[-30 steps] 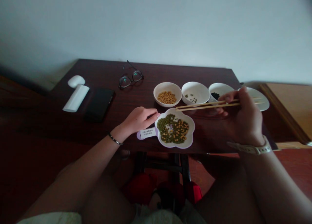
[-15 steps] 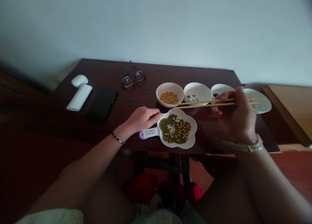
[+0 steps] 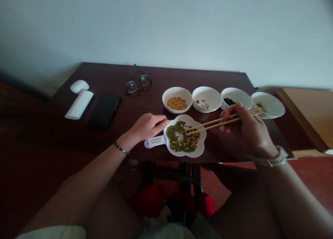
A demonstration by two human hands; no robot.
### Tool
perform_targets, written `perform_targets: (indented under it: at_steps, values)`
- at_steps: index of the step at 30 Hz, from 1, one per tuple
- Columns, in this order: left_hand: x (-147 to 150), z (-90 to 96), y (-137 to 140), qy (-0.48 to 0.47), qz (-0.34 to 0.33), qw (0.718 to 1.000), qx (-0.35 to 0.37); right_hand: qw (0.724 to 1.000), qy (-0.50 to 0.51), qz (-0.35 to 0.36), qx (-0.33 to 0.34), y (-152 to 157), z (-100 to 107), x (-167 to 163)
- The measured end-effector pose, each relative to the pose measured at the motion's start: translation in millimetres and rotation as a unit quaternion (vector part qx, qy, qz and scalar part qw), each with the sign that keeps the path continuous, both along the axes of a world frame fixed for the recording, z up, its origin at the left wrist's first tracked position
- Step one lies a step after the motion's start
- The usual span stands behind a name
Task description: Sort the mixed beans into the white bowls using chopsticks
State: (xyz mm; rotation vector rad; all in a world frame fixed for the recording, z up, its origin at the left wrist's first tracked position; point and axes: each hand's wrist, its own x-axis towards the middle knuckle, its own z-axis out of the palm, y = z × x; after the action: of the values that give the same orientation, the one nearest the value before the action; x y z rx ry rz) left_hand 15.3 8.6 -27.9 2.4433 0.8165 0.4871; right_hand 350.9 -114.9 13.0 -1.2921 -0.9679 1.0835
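Note:
A flower-shaped white dish (image 3: 203,147) with a labelled lilac handle (image 3: 156,141) lies near the table's front edge. Mixed green mung beans (image 3: 173,130) and yellow soybeans (image 3: 195,140) fill it. My left hand (image 3: 151,126) is closed at the dish's left rim, thumb and forefinger at the edge, above the handle. My right hand (image 3: 246,124) is closed around a pair of wooden chopsticks (image 3: 212,124), whose tips are down among the beans at the dish's middle. Whether a bean sits between the tips I cannot tell.
Behind the dish stand a bowl of soybeans (image 3: 177,90), a bowl with several green beans (image 3: 206,90), a bowl of black beans (image 3: 240,93) and a bowl with brownish contents (image 3: 275,103). Glasses (image 3: 139,84), a dark phone-like slab (image 3: 104,110) and a white device (image 3: 79,105) lie left.
My right hand has brought the chopsticks down from over the bowls' front rims into the dish of beans. My left hand has stayed at the dish's rim. The whole view has shifted slightly.

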Motion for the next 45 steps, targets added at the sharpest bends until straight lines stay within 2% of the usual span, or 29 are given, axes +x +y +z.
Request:
perform_targets:
  at_steps: [16, 20, 24, 29, 34, 39, 41, 45]
  values:
    - [0.6, 1.6, -0.4, -0.004, -0.005, 1.0, -0.004, 0.999, 0.011, -0.027, 0.036, 0.2, 1.3, -3.4]
    - [1.0, 2.1, -0.6, -0.005, -0.004, 1.0, -0.003, 0.996, 0.06, -0.036, 0.05, 6.4, 3.3, -2.8]
    - [0.9, 1.7, -0.7, 0.003, -0.001, 1.0, 0.0, 0.985, 0.15, -0.044, 0.066, 18.8, 6.0, -5.7]
    - [0.3, 0.7, -1.3, 0.005, 0.001, 1.0, 0.002, 0.969, 0.224, -0.047, 0.098, 38.0, -1.4, 0.6]
    - [0.2, 1.7, -1.8, 0.008, -0.002, 1.0, 0.007, 0.978, 0.168, -0.043, 0.117, 50.4, -13.7, 6.5]
    - [-0.2, 0.4, -1.9, 0.005, 0.001, 1.0, 0.007, 0.985, 0.121, -0.061, 0.108, 45.5, -8.2, -7.8]
    - [-0.2, -0.4, -1.9, 0.003, 0.001, 1.0, 0.011, 0.989, 0.121, -0.032, 0.082, 38.4, -2.9, -16.7]
    - [0.2, -0.5, -1.7, 0.003, 0.0, 1.0, 0.009, 0.997, 0.052, 0.045, 0.035, 23.0, 2.3, -33.5]
